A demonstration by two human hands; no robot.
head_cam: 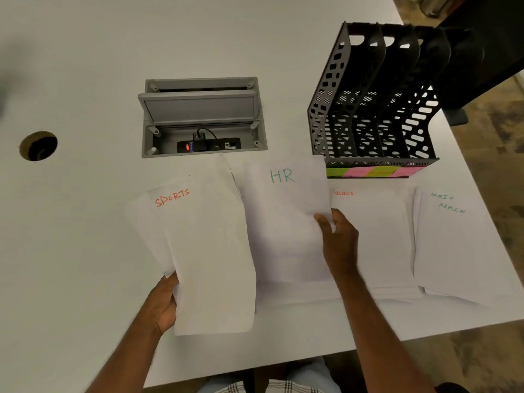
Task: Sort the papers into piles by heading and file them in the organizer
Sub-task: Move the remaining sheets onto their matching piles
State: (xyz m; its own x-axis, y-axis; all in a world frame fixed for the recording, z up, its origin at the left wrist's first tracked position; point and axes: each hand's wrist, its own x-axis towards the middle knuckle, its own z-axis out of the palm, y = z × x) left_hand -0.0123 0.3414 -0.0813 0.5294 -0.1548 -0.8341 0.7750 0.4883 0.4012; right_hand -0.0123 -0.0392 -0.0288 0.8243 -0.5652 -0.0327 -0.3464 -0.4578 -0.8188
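Your hands hold papers over the desk, with sorted piles laid beside the organizer.

Your left hand (163, 303) grips the lower left edge of a fanned stack of sheets whose top one reads SPORTS (209, 251), and your right hand (337, 236) pinches the right edge of the HR sheet (283, 222) just beside that stack. To the right, the FINANCE pile (380, 239) and the ADMIN pile (453, 245) lie flat on the white desk (85, 222), side by side. Behind them stands the black slotted organizer (371, 103), its front edge carrying green and pink sticky labels (368, 172). Further left, an open grey cable box (202, 117) is set into the desk, and a round cable hole (38, 146) sits near the left edge.
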